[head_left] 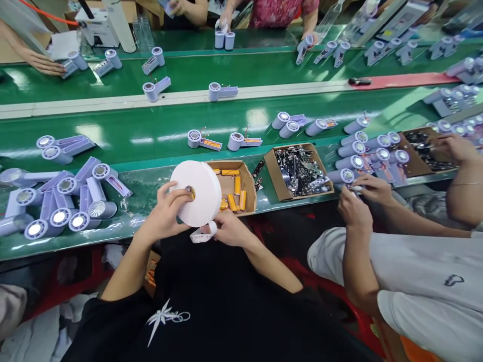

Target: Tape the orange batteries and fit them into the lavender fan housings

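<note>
My left hand (166, 213) grips a large white roll of tape (198, 193), fingers wrapped round its edge and thumb by the centre hole. My right hand (228, 229) pinches the loose white end of the tape (202, 235) just below the roll. Both hands hover at the near edge of the green bench, in front of a small cardboard box (247, 183) holding several orange cylindrical battery cells (232, 198).
Lilac handheld fan bodies (71, 198) lie piled at my left and along the green conveyor belt (151, 128). A cardboard box of metal parts (300, 171) stands at right. A co-worker's hands (358, 198) work beside me; other people's hands show across the belt.
</note>
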### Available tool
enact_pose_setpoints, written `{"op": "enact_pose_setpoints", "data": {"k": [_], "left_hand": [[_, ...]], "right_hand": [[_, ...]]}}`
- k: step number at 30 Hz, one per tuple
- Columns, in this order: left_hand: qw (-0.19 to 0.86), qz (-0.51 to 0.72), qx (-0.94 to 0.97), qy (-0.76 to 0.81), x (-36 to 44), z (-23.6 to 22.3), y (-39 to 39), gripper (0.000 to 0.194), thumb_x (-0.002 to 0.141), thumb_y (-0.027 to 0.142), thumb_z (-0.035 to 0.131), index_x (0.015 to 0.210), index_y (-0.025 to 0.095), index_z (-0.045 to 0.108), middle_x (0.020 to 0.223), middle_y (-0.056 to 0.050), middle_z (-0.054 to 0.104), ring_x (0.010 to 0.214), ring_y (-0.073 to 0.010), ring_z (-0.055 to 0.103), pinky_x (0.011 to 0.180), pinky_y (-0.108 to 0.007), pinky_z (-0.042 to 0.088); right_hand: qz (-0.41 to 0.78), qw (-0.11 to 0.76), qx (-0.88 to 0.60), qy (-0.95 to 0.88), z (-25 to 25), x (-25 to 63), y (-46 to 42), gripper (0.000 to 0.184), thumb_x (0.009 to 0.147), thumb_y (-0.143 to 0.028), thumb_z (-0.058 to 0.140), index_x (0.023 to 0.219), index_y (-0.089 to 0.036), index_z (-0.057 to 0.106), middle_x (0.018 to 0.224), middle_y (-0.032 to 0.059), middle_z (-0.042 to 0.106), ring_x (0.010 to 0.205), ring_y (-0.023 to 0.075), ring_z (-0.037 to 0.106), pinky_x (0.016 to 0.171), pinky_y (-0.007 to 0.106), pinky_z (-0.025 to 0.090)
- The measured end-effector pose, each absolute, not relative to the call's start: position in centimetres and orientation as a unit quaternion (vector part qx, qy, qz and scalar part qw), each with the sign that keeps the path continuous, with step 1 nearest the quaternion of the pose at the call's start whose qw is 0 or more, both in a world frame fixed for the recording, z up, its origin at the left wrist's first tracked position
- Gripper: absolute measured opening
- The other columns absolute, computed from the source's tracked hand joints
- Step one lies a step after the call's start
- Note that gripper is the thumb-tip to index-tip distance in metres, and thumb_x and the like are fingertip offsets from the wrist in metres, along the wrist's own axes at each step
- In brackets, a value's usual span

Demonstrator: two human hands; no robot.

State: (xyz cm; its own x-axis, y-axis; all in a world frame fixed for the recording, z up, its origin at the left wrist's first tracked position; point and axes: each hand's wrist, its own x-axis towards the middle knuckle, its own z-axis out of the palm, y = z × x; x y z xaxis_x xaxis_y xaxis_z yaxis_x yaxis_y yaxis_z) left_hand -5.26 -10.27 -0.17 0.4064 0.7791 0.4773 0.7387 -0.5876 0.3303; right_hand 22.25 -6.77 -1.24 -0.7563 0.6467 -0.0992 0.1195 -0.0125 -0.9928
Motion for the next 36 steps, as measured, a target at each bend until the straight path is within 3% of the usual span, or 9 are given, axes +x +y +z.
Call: {"op": "enact_pose_setpoints", "data": {"k": [6,14,19,25,28,31,36], "left_hand": [[-0.031,0.334,0.779,0.529,-6.4,-2.1,-10.6,0.069,0.087,0.028,0.085,0.145,0.027,0.047,0.135,-0.013,0.065,0.143,-0.0386,0.051,0.123,-0.063,0.044],[-0.057,0.390,0.714,0.579,-6.5,-3.2,-10.8,0.070,0.086,0.034,0.083,0.146,0.027,0.048,0.136,-0.013,0.062,0.139,-0.0392,0.053,0.120,-0.062,0.044],[-0.027,0.356,0.738,0.572,-6.7,-2.9,-11.0,0.078,0.083,0.033,0.085,0.151,0.027,0.046,0.140,-0.014,0.063,0.144,-0.0408,0.050,0.122,-0.064,0.043],[0.019,0.358,0.767,0.532,-5.0,-3.3,-11.0,0.071,0.088,0.008,0.069,0.151,0.031,0.045,0.148,-0.013,0.066,0.148,-0.0336,0.054,0.129,-0.066,0.039],[0.034,0.352,0.772,0.528,-4.6,-3.7,-11.0,0.070,0.086,0.006,0.068,0.148,0.031,0.047,0.150,-0.012,0.066,0.150,-0.0335,0.053,0.130,-0.068,0.037],[0.051,0.350,0.756,0.550,-4.8,-4.1,-11.1,0.066,0.087,0.011,0.073,0.146,0.030,0.050,0.147,-0.013,0.066,0.149,-0.0343,0.054,0.130,-0.068,0.038],[0.116,0.457,0.564,0.678,-6.1,-5.2,-11.4,0.078,0.086,0.042,0.087,0.152,0.030,0.048,0.153,-0.016,0.050,0.149,-0.0369,0.050,0.102,-0.051,0.066]], "right_hand": [[0.757,0.193,-0.215,-0.585,-1.9,21.3,-8.1,0.067,0.093,-0.081,0.072,0.108,-0.016,0.079,0.067,-0.0004,0.069,0.055,0.0129,0.060,0.051,0.023,0.047],[0.656,0.168,-0.192,-0.711,-3.0,19.7,-9.8,0.057,0.108,-0.064,0.060,0.083,-0.016,0.076,0.063,-0.0001,0.068,0.056,0.0112,0.059,0.060,0.023,0.043],[0.657,0.173,-0.253,-0.688,-3.4,20.3,-9.1,0.062,0.104,-0.073,0.061,0.084,-0.017,0.075,0.062,-0.0007,0.065,0.056,0.0115,0.055,0.056,0.023,0.041],[0.695,0.191,-0.245,-0.648,-3.3,19.8,-8.9,0.062,0.094,-0.078,0.073,0.102,-0.017,0.079,0.067,-0.0023,0.064,0.057,0.0127,0.059,0.055,0.023,0.044],[0.692,0.198,-0.226,-0.657,-3.2,19.7,-9.0,0.061,0.093,-0.077,0.075,0.108,-0.017,0.081,0.063,-0.0041,0.061,0.053,0.0123,0.056,0.052,0.023,0.042],[0.666,0.212,-0.213,-0.683,-3.5,19.8,-9.0,0.059,0.104,-0.073,0.063,0.099,-0.018,0.082,0.061,-0.0027,0.062,0.054,0.0129,0.058,0.057,0.024,0.045],[0.558,0.121,-0.183,-0.801,-3.8,20.6,-8.7,0.050,0.112,-0.054,0.058,0.082,-0.019,0.080,0.067,0.0008,0.070,0.060,0.0127,0.060,0.062,0.025,0.041]]}}
